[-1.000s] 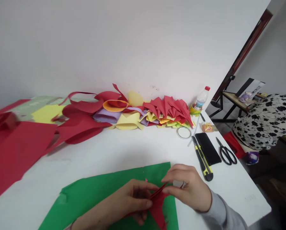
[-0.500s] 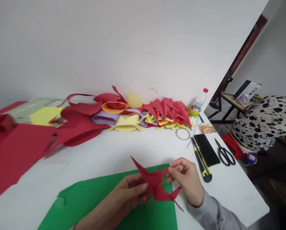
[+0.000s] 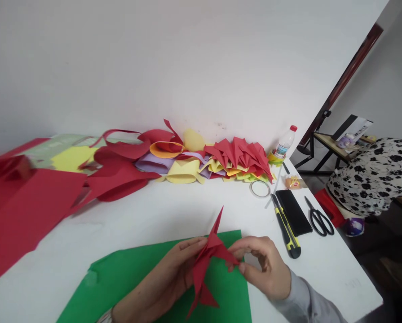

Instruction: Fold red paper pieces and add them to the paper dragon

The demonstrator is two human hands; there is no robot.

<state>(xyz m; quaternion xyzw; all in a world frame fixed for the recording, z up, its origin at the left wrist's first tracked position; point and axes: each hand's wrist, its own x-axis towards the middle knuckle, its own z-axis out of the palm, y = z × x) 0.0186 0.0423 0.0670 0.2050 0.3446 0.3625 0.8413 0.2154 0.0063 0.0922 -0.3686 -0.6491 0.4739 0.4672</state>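
Both my hands hold a folded red paper figure (image 3: 207, 260) with pointed tips above a green paper sheet (image 3: 126, 278) at the table's near edge. My left hand (image 3: 167, 280) grips its left side, fingers closed on the paper. My right hand (image 3: 263, 267) pinches a pointed flap on its right side. One long tip points up and away from me, another hangs down.
A pile of folded red, yellow, orange and purple paper (image 3: 194, 159) lines the wall. Large red sheets (image 3: 22, 211) lie at left. A tape ring (image 3: 259, 188), yellow-black utility knife (image 3: 285, 226), black phone (image 3: 293, 211), scissors (image 3: 318, 217) and bottle (image 3: 284, 143) sit right. A person in floral fabric (image 3: 372, 175) sits beyond.
The red figure was lifted off the green sheet, then turned so its long tip points up. Both hands kept hold and shifted their grip.
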